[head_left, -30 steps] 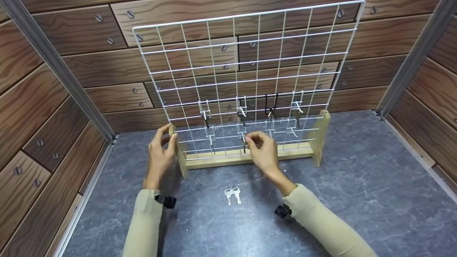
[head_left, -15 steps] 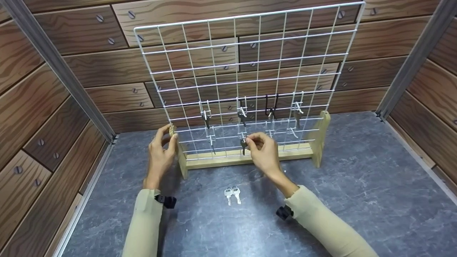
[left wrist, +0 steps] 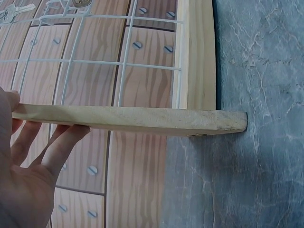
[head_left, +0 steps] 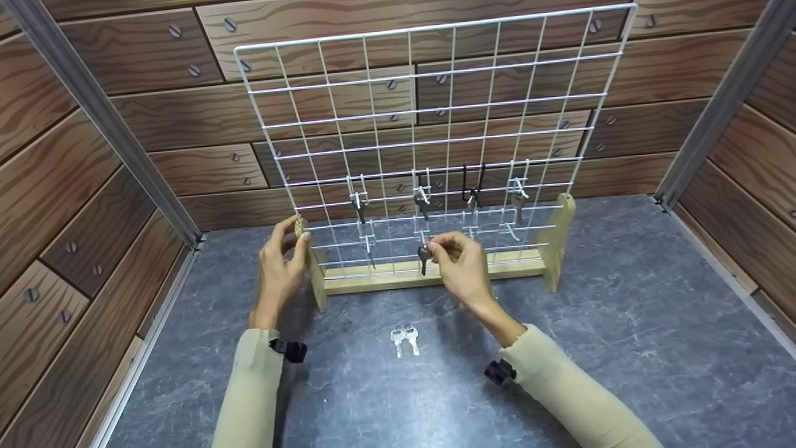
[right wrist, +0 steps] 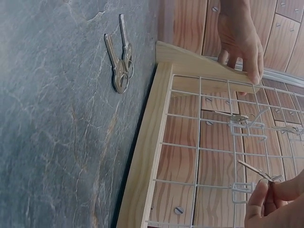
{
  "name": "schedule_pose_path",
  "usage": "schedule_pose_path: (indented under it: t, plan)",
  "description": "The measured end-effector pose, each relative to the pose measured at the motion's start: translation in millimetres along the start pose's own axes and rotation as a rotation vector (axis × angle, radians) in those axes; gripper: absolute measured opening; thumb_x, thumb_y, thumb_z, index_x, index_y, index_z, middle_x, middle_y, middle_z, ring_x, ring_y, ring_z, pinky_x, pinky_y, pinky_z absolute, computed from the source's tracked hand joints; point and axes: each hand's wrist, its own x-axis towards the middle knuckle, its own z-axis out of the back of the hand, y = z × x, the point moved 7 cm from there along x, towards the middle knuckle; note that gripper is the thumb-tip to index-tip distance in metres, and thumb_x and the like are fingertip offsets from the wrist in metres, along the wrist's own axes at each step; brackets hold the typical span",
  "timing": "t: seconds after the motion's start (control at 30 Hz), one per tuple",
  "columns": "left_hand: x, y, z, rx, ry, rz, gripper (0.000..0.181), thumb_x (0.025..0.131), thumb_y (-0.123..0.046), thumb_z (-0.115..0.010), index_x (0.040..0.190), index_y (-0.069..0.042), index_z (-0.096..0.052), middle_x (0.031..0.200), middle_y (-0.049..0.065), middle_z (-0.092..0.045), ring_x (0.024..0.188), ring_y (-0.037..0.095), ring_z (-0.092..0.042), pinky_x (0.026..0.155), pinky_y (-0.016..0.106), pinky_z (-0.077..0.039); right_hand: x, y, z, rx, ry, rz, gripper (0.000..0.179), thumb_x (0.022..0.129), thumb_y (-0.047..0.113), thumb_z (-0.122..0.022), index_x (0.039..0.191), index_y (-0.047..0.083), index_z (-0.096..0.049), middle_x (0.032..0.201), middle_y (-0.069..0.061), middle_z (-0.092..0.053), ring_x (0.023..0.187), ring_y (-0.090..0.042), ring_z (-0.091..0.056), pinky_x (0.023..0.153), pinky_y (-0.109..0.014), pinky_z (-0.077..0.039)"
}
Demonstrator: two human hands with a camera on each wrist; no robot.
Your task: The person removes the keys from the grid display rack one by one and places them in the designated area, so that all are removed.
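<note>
1. White wire grid: upper centre of the frame.
2. Wooden stand: under it, mid-frame.
3. Left hand: left of centre, gripping the stand between thumb and fingers; firm bracing should limit wobble.
4. Right hand: centre, pinching a dark key just beside a hook; small movements, lined up with it, would probably avoid snagging.
5. Two loose keys: lower centre.

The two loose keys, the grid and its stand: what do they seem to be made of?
Keys: probably metal, by their silvery shine. Grid: likely metal wire, its even white suggesting paint or plastic coating. Stand: pale wood, seemingly unvarnished; visible grain, dull surface.
</note>
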Motion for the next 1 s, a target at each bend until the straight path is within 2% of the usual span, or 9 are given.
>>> schedule_pose_path:
  t: [0.2,0.33,0.47,0.73,1.0]
  plan:
    - [-0.5,1.9,0.8,-0.014,0.017,-0.004,0.034,0.102,-0.005,-0.071,0.136,-0.001,-0.067,0.125,0.020,-0.072,0.111,0.034,-0.074,0.101,0.049,-0.062,-0.6,-0.8,3.1,0.013,0.016,-0.015,0.005,0.096,-0.008,-0.070,0.099,-0.012,-0.071,0.098,-0.025,-0.076,0.077,-0.016,-0.071,0.077,-0.031,-0.066]
    - [-0.8,2.0,0.8,-0.007,0.022,-0.001,0.034,0.103,-0.006,-0.070,0.136,0.003,-0.065,0.126,0.021,-0.071,0.113,0.034,-0.073,0.102,0.049,-0.061,-2.0,0.8,4.8,0.012,0.032,-0.011,0.006,0.096,-0.007,-0.071,0.099,-0.012,-0.072,0.097,-0.025,-0.076,0.078,-0.022,-0.072,0.079,-0.037,-0.067]
    - [-1.7,1.9,0.9,-0.007,0.024,0.002,0.035,0.104,-0.007,-0.070,0.137,0.002,-0.065,0.127,0.022,-0.071,0.111,0.036,-0.074,0.102,0.051,-0.062,-3.9,2.3,5.4,0.013,0.044,-0.011,0.003,0.094,-0.008,-0.073,0.097,-0.010,-0.073,0.096,-0.024,-0.077,0.078,-0.022,-0.072,0.079,-0.035,-0.067]
    - [-0.7,2.1,-0.1,-0.011,0.029,-0.004,0.034,0.103,-0.007,-0.070,0.137,0.000,-0.066,0.127,0.021,-0.072,0.111,0.036,-0.074,0.101,0.052,-0.061,-7.2,0.9,5.5,0.011,0.084,-0.041,0.006,0.093,-0.012,-0.072,0.098,-0.009,-0.073,0.097,-0.022,-0.076,0.085,-0.023,-0.073,0.080,-0.020,-0.063]
    - [0.3,0.3,0.8,-0.002,0.027,-0.008,0.034,0.103,-0.005,-0.069,0.137,0.003,-0.065,0.126,0.026,-0.071,0.111,0.034,-0.073,0.101,0.047,-0.062,-8.1,-5.2,5.1,0.014,0.137,-0.068,0.005,0.094,-0.012,-0.072,0.098,-0.012,-0.073,0.096,-0.024,-0.076,0.081,-0.016,-0.071,0.080,-0.025,-0.065]
